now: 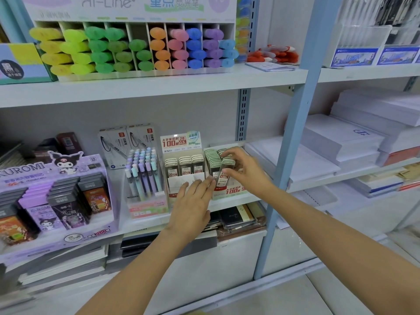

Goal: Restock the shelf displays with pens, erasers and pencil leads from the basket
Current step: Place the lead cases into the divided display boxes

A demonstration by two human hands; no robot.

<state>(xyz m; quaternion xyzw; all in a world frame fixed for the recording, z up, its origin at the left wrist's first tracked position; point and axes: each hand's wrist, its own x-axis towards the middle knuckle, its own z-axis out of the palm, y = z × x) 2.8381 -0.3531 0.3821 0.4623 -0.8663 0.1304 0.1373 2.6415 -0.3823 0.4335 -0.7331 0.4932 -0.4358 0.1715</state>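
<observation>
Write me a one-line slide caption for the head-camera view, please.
Right hand pinches a lead case above the display box; open left hand reaches beside it.

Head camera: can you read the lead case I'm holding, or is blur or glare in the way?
Head view: even light, no hard shadows or glare; the lead case pinched in the right hand is slightly soft, large print readable, small print not; the highlighters up top look washed out; wide-angle distortion slants the blue upright.

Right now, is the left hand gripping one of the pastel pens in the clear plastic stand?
No, the left hand lies open, fingers straight, right of the pastel pens, gripping nothing.
</observation>
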